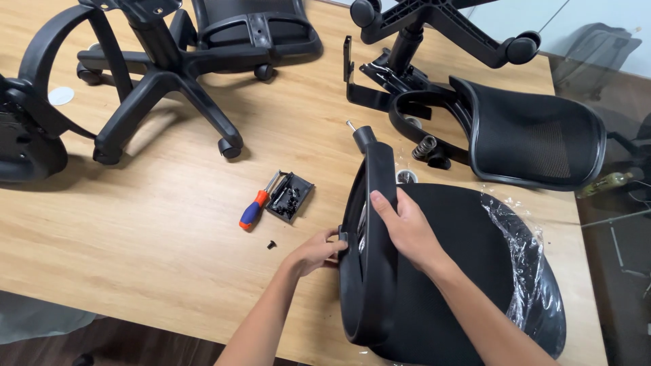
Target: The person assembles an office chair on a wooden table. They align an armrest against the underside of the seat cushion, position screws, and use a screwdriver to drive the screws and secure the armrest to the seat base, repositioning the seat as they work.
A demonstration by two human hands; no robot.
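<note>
left hand (317,252) pinches armrest (369,244) side | right hand (403,227) grips its top, steadying it upright on seat (461,271) | bench (169,224) near edge

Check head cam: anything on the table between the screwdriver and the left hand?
One small black screw lies on the wooden table, between the screwdriver and the left hand. The rest is bare wood, per the head view.

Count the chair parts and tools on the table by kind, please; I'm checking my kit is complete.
Wheeled star bases: 2
Seat cushion: 1
Armrest, held by both hands: 1
Mesh backrest: 1
Screwdriver: 1
Tray of screws: 1
Loose screw: 1
Spring: 1
Total: 9
</note>
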